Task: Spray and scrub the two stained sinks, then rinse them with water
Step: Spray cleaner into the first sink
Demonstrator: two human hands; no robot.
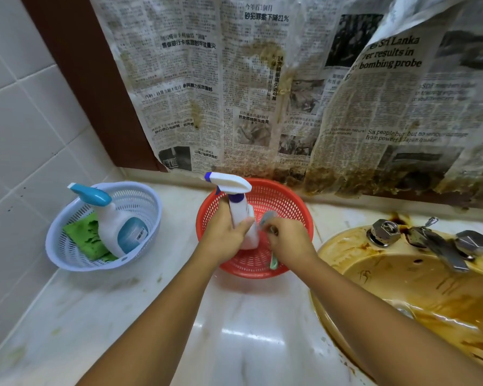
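A white spray bottle (236, 195) with a blue-tipped trigger head stands upright inside a red basket (287, 201) at the centre. My left hand (223, 232) grips the bottle's body. My right hand (287, 239) is inside the same basket and pinches a pale green brush (273, 263), whose handle sticks out below my fingers. At the right, a yellow sink (402, 280) is smeared with brown stains, and its metal tap (441, 249) has two knobs. Only this one sink is in view.
A pale blue basket (140, 196) at the left holds a second spray bottle (117, 221) with a teal head and a green sponge (87, 238). Stained newspaper (262, 93) covers the wall behind. The marble counter (251, 330) spreads out in front.
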